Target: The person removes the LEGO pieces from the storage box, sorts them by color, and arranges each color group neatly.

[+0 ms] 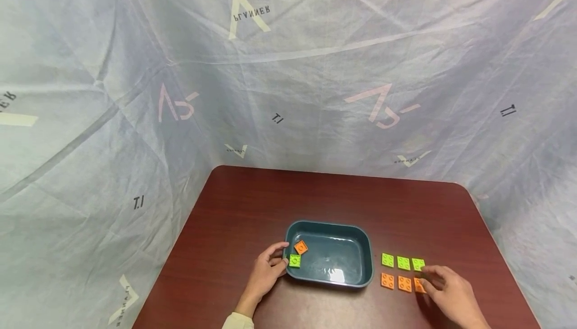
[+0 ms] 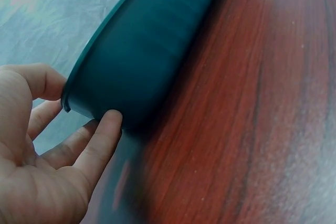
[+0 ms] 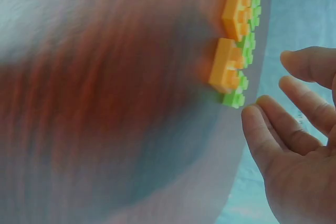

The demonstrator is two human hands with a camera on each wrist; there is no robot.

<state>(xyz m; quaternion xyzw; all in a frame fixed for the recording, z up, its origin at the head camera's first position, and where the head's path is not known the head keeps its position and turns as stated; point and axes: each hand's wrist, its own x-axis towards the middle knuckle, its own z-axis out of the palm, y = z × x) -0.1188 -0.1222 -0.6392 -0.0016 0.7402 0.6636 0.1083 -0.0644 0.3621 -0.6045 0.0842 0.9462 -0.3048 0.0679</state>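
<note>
Hands: L point(image 1: 264, 275) holds tub point(image 1: 335, 256), R point(image 1: 451, 293) nr blocks point(image 1: 403, 263).

Head view bright w/ glare on tray point(image 1: 331, 256); table point(image 3: 105, 108) blurry & hazy in R wrist cam

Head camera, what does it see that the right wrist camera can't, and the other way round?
Only the head view shows the left hand and the inside of the tray, where one orange block and one green block lie.

Only the right wrist view shows the palm side of the right hand.

Both show that hand, part of the tray, the orange row, the green row and the table.
</note>
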